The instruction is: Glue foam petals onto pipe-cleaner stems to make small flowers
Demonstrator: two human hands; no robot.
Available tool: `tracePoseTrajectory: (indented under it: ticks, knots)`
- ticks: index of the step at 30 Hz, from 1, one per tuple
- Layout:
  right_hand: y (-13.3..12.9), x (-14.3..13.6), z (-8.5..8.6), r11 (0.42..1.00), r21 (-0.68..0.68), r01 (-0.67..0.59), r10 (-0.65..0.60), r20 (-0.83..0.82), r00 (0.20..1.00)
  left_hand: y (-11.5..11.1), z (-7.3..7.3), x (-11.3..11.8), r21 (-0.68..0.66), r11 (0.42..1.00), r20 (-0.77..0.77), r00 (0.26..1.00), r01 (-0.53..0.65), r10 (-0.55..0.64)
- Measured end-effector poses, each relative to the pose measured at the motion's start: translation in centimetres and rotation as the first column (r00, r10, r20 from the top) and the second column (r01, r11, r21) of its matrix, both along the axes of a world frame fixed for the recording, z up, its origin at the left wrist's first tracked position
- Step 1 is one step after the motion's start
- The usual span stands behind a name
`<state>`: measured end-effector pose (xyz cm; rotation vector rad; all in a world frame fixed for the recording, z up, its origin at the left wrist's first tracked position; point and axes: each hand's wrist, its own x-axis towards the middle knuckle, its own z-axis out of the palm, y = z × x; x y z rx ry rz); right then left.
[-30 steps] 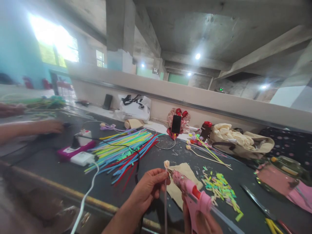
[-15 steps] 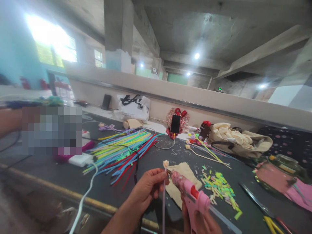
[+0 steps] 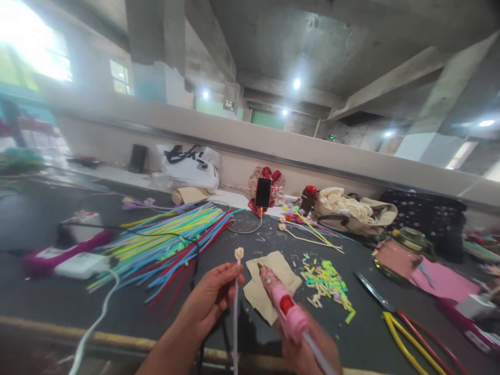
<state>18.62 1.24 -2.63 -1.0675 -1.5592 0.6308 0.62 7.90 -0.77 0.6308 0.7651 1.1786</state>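
Between the thumb and fingers of my left hand is a pale lilac pipe cleaner, held upright with a small cream flower-like tip on top. My right hand is wrapped round a pink glue gun, a clear glue stick coming out of its rear. The gun's nozzle points up and left, over a beige cloth or paper piece, apart from the flower tip. Just right of that piece lies a pile of short cut green, yellow and cream bits.
Long coloured pipe cleaners spread on the left, near a purple-and-white power strip with cables. Scissors lie at right, near a glass jar. Finished-looking stems, a phone and bags sit further back.
The glue gun's nozzle has drawn away from the flower tip, down over the beige piece. My view has turned right, and the other person's arm at left is out of view.
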Motion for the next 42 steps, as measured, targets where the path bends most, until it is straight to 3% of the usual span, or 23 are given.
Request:
tracePoseTrajectory:
  ticks: [3, 6, 9, 12, 14, 16, 19, 21, 26, 35, 38, 42]
  knots:
    - [1.0, 1.0, 0.1, 0.991, 0.127, 0.040, -0.070, 0.246, 0.967, -0.1, 0.3, -0.1, -0.012, 0.999, 0.015, 0.999, -0.039, 0.039]
    - [2.0, 1.0, -0.6, 0.976, 0.193, 0.104, -0.197, 0.566, 0.800, -0.4, 0.5, 0.0, -0.016, 0.997, 0.008, 0.997, -0.080, 0.080]
    - [2.3, 0.6, -1.0, 0.975, 0.175, 0.137, -0.221, 0.700, 0.679, -0.5, 0.6, 0.0, -0.032, 0.995, -0.005, 0.995, -0.097, 0.097]
    - [1.9, 1.8, -0.2, 0.962, 0.242, 0.131, -0.264, 0.680, 0.684, -0.6, 0.8, 0.1, -0.034, 0.996, 0.000, 0.996, -0.086, 0.086]
    - [1.7, 4.0, 0.6, 0.950, 0.278, 0.144, -0.288, 0.597, 0.748, -0.5, 0.8, 0.1, -0.034, 0.997, 0.009, 0.997, -0.070, 0.070]
    - [1.7, 6.7, 1.4, 0.950, 0.226, 0.215, -0.304, 0.515, 0.801, -0.4, 0.9, 0.0, -0.041, 0.997, 0.008, 0.998, -0.068, 0.069]
    - [2.4, 10.3, 1.5, 0.937, 0.054, 0.344, -0.305, 0.603, 0.737, -0.2, 0.8, 0.0, -0.049, 0.996, -0.003, 0.997, -0.074, 0.074]
    - [3.1, 11.5, 0.9, 0.932, 0.024, 0.362, -0.290, 0.649, 0.703, -0.2, 0.6, 0.0, -0.047, 0.997, 0.002, 0.998, -0.067, 0.068]
    - [4.2, 11.9, -0.3, 0.951, 0.003, 0.309, -0.220, 0.707, 0.672, -0.4, 0.6, 0.1, -0.046, 0.997, -0.004, 0.998, -0.069, 0.069]
    - [5.8, 11.3, 0.7, 0.996, -0.064, 0.065, 0.001, 0.726, 0.688, -0.4, 0.7, 0.1, -0.054, 0.996, -0.009, 0.997, -0.074, 0.074]
    - [6.1, 11.0, 0.7, 0.995, -0.065, 0.071, -0.002, 0.726, 0.688, -0.4, 0.7, 0.0, -0.040, 0.997, -0.005, 0.998, -0.062, 0.062]
    - [5.8, 10.6, 1.1, 0.988, -0.026, 0.155, -0.094, 0.688, 0.719, -0.4, 0.9, 0.1, -0.028, 0.998, 0.000, 0.998, -0.064, 0.064]
